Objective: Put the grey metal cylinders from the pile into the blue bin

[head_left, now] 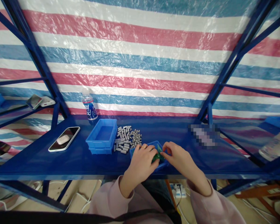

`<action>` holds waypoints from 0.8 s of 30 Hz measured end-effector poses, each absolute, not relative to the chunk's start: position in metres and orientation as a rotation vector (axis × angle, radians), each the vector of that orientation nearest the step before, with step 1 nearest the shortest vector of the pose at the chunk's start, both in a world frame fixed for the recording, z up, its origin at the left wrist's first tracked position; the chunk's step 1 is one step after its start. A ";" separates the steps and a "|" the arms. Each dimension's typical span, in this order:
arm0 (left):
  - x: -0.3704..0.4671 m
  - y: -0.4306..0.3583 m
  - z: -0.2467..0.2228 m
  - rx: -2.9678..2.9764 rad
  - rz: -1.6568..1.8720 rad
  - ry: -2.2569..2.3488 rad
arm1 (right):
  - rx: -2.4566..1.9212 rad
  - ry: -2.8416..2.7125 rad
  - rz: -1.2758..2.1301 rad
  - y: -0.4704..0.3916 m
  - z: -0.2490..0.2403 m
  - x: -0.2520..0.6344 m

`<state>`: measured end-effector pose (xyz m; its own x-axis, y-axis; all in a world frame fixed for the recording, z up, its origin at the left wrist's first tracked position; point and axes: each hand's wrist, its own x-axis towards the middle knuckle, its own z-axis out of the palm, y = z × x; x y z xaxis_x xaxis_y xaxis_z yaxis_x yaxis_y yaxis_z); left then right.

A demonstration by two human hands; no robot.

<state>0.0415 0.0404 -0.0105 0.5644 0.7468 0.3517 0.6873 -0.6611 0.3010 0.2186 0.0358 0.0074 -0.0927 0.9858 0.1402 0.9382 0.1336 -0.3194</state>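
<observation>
Both my hands work over a small blue tray (156,143) near the front edge of the table, and they cover much of it. My left hand (143,157), with a ring on one finger, is curled at the tray, its fingers and thumb around a green, partly shiny piece (156,155) whose kind I cannot make out. Opposite it, my right hand (178,155) pinches thumb and forefinger together at the right edge of the same green piece. Just left of the tray lie many short silver metal cylinders (123,139), with smaller silver pieces (135,137) beside them.
Stacked blue bins (101,137) stand left of the metal parts, a bottle (90,107) behind them. A phone (71,133) with a small pale case (63,139) on it lies at the left. A pixelated object (204,135) is at the right. Blue frame posts (220,81) flank the table.
</observation>
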 end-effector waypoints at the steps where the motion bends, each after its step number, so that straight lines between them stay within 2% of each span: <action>1: 0.041 0.040 -0.010 2.643 0.708 1.224 | -1.868 -2.095 0.217 0.037 0.006 0.219; 6: 0.040 0.039 -0.007 2.456 0.893 1.183 | -1.852 -2.050 0.270 0.041 -0.001 0.219; 11: 0.024 0.042 -0.008 1.907 1.238 1.037 | -1.822 -1.933 0.385 0.038 -0.007 0.226; 14: 0.007 0.048 -0.011 1.710 1.322 1.053 | -1.750 -1.824 0.456 0.033 -0.017 0.232; 16: -0.004 0.050 -0.013 1.763 1.256 1.080 | -1.687 -1.742 0.496 0.032 -0.025 0.234; 19: -0.018 0.045 -0.012 1.938 0.950 1.103 | -1.606 -1.629 0.537 0.035 -0.035 0.234; 24: -0.026 0.028 -0.009 2.086 0.676 1.030 | -1.587 -1.473 0.450 0.049 -0.043 0.235</action>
